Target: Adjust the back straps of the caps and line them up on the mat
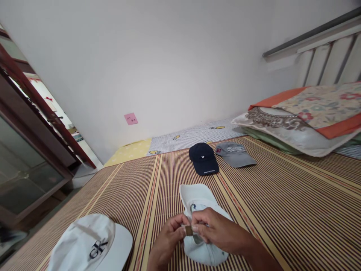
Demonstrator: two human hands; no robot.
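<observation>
Brown and small, a strap piece (188, 230) is pinched narrowly between the bent left hand (170, 234) and right hand (210, 227), above the pale cap (207, 255). Its brim points toward the far edge of the striped mat (169, 169), where navy (203, 160) and gray caps (237, 155) sit.

We are in a home, in what looks like a bedroom. We see a wide striped bamboo mat (113, 188) over patterned cloth (191, 131), with pillows (310, 113) piled at one side below a white radiator (332, 62). A pink note (131, 119) is stuck to the plain white wall (169, 56), and an open door (45, 101) at the left shows another room.
</observation>
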